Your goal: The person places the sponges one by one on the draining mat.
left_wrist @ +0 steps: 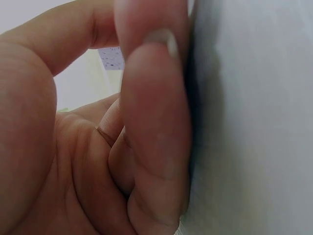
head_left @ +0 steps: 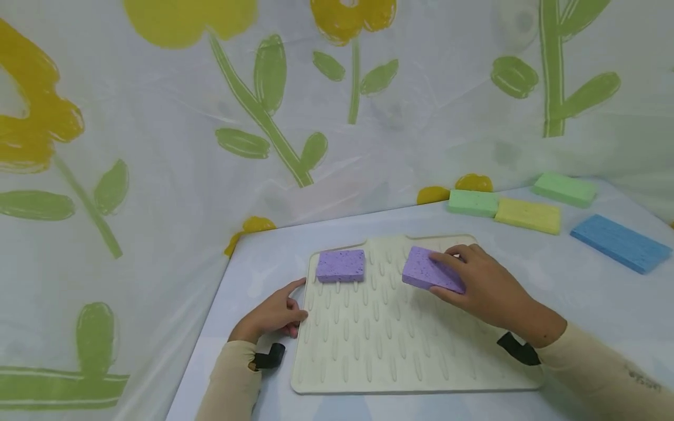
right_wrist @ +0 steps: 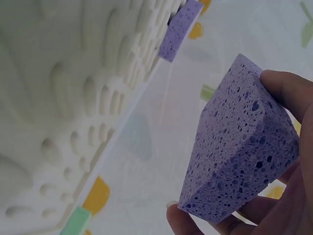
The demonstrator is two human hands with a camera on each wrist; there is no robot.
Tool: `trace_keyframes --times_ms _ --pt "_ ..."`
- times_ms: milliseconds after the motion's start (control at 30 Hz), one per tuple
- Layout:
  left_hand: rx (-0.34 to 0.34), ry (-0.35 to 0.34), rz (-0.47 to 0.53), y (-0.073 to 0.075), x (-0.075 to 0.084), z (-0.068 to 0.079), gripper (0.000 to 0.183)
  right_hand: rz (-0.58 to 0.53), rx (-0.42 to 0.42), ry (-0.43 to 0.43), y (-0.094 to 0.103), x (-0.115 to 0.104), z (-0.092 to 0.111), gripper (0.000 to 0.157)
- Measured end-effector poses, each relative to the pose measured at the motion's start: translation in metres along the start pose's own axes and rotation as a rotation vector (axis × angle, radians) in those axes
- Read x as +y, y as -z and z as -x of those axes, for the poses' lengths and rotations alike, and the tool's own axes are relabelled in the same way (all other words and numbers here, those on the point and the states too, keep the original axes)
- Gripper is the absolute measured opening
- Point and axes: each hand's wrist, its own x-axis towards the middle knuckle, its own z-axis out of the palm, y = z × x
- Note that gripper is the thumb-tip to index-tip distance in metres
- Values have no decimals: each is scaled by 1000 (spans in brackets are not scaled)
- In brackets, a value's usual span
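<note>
My right hand (head_left: 487, 286) grips a purple sponge (head_left: 429, 269) between thumb and fingers, over the upper right part of a cream ridged mat (head_left: 363, 351). The right wrist view shows this porous sponge (right_wrist: 234, 147) tilted and held apart from the mat. A second purple sponge (head_left: 340, 265) lies flat in the mat's upper left corner. At the mat's left edge, my left hand (head_left: 274, 313) touches the rim with index finger and thumb. Its other fingers (left_wrist: 156, 112) are bent and rest along the table surface in the left wrist view.
At the back right of the table lie a green sponge (head_left: 473, 203), a yellow sponge (head_left: 529, 216), another green sponge (head_left: 566, 189) and a blue sponge (head_left: 621, 242). A flower-patterned curtain (head_left: 174, 204) hangs behind and along the left side of the table.
</note>
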Motion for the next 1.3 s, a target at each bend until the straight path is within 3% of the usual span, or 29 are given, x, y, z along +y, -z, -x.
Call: trace_keyframes --times_ms 167,433,933,1300 --pt "10 9 -12 0 1 -1 85 -7 -19 31 -6 -13 -6 59" --pt "-2 13 -4 1 2 2 86 -21 -119 34 -23 -38 -14 61" --pt "7 25 -9 0 2 1 85 -23 -129 121 -40 -73 -26 57" --pt "-9 16 -3 0 0 -1 85 -99 -214 77 -55 -100 -34 50"
